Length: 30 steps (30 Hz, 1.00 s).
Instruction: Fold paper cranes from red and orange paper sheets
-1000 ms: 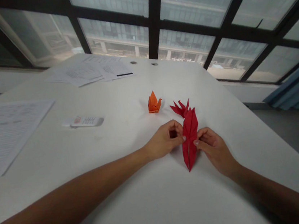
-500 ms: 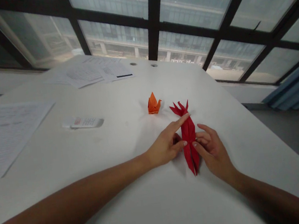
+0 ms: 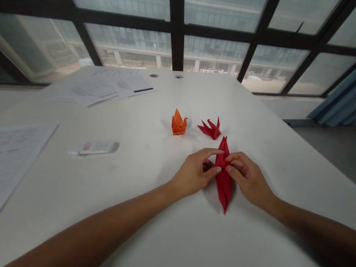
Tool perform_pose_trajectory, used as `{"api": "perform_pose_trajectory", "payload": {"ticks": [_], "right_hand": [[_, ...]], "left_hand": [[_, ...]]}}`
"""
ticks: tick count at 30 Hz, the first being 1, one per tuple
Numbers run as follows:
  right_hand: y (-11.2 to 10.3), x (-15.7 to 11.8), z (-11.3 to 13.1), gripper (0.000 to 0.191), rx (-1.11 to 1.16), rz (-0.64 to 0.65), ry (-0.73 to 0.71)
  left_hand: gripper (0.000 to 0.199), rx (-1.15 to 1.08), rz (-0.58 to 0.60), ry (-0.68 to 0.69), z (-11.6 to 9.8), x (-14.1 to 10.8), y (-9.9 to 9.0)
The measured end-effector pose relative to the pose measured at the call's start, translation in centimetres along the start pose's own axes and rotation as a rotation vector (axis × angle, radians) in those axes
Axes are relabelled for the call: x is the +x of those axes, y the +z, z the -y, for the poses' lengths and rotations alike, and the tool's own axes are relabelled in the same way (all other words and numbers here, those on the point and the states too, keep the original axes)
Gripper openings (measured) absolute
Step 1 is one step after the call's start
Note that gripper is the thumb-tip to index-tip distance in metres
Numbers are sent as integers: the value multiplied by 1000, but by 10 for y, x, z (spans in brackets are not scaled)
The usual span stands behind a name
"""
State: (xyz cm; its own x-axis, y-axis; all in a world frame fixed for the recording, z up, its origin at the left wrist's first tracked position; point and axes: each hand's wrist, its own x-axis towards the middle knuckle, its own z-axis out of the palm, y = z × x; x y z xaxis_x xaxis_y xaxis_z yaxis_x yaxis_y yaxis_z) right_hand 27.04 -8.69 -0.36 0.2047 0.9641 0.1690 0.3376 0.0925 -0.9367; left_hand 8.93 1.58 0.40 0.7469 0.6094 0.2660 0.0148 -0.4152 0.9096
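A long, narrow piece of folded red paper (image 3: 224, 182), pointed at both ends, is held between my two hands above the white table. My left hand (image 3: 198, 171) grips its left edge, thumb near the middle and index finger toward the upper part. From the right, my right hand (image 3: 251, 176) pinches it with thumb and fingertips. Just beyond its upper tip sits a small red origami crane (image 3: 211, 129). An orange origami crane (image 3: 179, 123) stands to the left of that one. The fingers behind the red paper are partly hidden.
On the left of the white table (image 3: 147, 250) lies a white tube-like item (image 3: 98, 147) with print on it. Printed sheets (image 3: 9, 158) lie at the far left, more papers (image 3: 101, 86) toward the back. Windows stand behind the table, a blue curtain (image 3: 348, 95) at right.
The folded red paper has turned slightly and come nearer, now apart from the red crane in view. My left index finger has bent back, and my right fingers have closed onto the paper.
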Motion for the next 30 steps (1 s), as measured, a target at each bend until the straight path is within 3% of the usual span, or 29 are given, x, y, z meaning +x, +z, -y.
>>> {"api": "perform_pose_trajectory", "payload": {"ticks": [4,7,13,19,23,27,30], "right_hand": [[-2,1,-4,18,29,-3,22],[-4,2,-5,19,46,50,32],[-5,4,-6,11,127,102,47],[-2,7,-5,13,216,69,72],[-2,10,-2,23,256,11,80],[-4,11,-2,34,349,34,112],[-5,11,-4,44,403,25,120]], "left_hand": [[19,-25,24,-31,-10,-1,-1],[19,-22,11,-49,-13,-1,-2],[4,-173,-24,-150,-2,5,-1],[20,-344,36,-172,10,10,-6],[22,-412,4,-167,8,11,-8],[43,-527,-96,-159,7,12,-9],[60,-543,-43,-154,7,12,-10]]}}
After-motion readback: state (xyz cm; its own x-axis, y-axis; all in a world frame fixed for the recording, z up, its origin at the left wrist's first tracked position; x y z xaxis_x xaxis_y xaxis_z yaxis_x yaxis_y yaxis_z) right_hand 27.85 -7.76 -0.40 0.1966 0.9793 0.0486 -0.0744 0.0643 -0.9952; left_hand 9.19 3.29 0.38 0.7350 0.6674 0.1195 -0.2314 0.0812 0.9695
